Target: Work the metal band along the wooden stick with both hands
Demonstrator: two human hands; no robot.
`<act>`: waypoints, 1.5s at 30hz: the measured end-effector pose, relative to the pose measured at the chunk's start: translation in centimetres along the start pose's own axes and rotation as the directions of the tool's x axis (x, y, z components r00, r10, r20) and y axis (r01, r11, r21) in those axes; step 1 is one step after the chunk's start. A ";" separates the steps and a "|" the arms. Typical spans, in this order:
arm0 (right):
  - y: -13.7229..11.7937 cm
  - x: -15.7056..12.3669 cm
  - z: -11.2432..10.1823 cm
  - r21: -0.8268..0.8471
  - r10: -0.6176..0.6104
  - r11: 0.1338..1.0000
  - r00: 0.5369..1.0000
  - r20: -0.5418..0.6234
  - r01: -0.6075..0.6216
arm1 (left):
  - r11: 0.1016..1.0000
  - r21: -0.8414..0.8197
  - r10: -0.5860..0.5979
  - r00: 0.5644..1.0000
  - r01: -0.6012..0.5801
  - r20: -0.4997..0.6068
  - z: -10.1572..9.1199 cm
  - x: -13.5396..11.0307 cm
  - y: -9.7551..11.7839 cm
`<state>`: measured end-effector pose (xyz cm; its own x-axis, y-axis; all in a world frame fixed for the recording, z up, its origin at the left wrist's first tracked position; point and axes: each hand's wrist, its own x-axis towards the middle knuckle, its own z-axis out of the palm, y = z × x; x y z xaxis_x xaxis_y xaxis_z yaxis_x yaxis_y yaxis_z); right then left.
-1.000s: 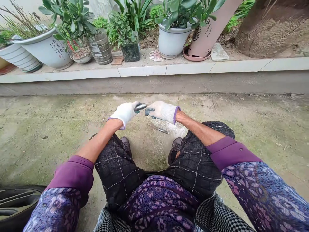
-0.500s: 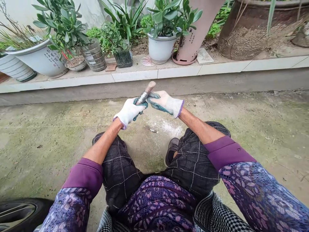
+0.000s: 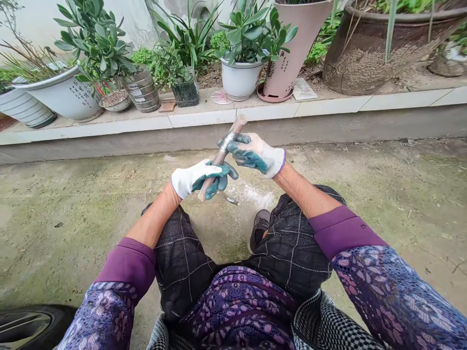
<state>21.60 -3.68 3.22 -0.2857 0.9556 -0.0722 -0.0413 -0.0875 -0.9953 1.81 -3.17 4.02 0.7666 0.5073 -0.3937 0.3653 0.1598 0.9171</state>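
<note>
A wooden stick (image 3: 219,159) slants up and away in front of me, with shiny silver wire (image 3: 227,141) wound round its upper part. My left hand (image 3: 206,177), in a white glove with a green coated palm, holds the lower part, thumb on top and fingers underneath. In a matching glove, my right hand (image 3: 255,153) has its fingers closed at the wire winding. Whether a loose wire end sits between those fingers is hidden. On the ground below lies a small dark piece with a silvery part (image 3: 232,200), beside a patch of white powder (image 3: 257,195).
Ahead runs a low tiled ledge (image 3: 204,117) bearing several potted plants, among them a white pot (image 3: 241,80), a tall pink pot (image 3: 284,63) and a large brown pot (image 3: 350,58). A black wheel (image 3: 36,323) stands at the lower left.
My left hand has moved down the stick, baring its lower end. My right hand has come onto the wire winding. The stick's top has shifted up and to the right.
</note>
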 end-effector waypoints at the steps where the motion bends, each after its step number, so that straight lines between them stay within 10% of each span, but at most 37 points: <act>1: -0.1 0.0 0.0 -0.001 0.002 1.000 1.000 0.020 -0.002 | 0.999 -0.033 -0.002 1.000 0.003 0.029 -0.2 -0.2 -0.1; 7: 1.2 1.6 1.5 -0.313 -0.104 0.949 0.982 -0.160 0.050 | 0.997 -0.059 0.026 0.962 -0.044 -0.271 -1.5 1.4 -0.9; 11: 2.8 2.1 1.4 -0.567 -0.152 0.819 0.986 -0.069 0.086 | 0.944 0.263 -0.023 0.831 0.202 -0.556 -3.4 2.6 -2.2; 14: 3.7 2.1 0.6 -0.702 -0.077 0.708 0.997 0.024 0.072 | 0.590 0.667 0.091 0.784 0.455 -0.614 -4.9 3.3 -3.7; 17: 4.2 2.4 -0.3 -0.807 -0.046 0.585 0.997 0.064 0.079 | 0.178 0.857 0.078 0.862 0.483 -0.501 -5.2 3.6 -5.2; 19: 4.2 2.8 -0.9 -0.813 -0.063 0.577 0.997 0.051 0.078 | 0.087 0.905 0.025 0.908 0.416 -0.419 -4.7 3.6 -5.7; 23: 3.6 3.5 -1.8 -0.704 -0.004 0.710 1.000 0.017 0.015 | 0.223 0.916 0.048 0.935 0.334 -0.353 -3.4 2.5 -5.2; 28: 2.7 3.6 -1.8 -0.261 0.022 0.965 0.999 0.041 -0.011 | 0.810 0.564 0.111 0.902 0.160 -0.417 -2.8 -0.1 -3.4; 32: 2.9 2.9 0.2 -0.220 0.077 0.974 0.992 0.096 -0.054 | 0.967 0.246 0.127 0.725 0.060 -0.677 -4.6 -1.0 -2.9; 35: 3.1 1.9 1.7 -0.245 0.106 0.968 0.975 0.197 -0.056 | 0.891 0.371 0.149 0.605 0.260 -0.782 -7.1 -0.4 -3.9; 39: 2.5 0.9 1.8 -0.366 0.111 0.930 0.979 0.171 -0.042 | 0.319 0.762 0.077 0.786 0.564 -0.614 -7.9 0.8 -6.0; 45: 2.4 1.8 0.0 -0.577 0.116 0.810 0.993 -0.019 -0.105 | -0.006 0.941 -0.112 0.935 0.338 -0.336 -3.5 0.9 -6.5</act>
<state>21.02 -2.12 0.68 -0.2703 0.9442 -0.1881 0.5495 -0.0091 -0.8354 -1.75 -0.79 -2.02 0.4983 0.7411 -0.4499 0.7539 -0.6267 -0.1973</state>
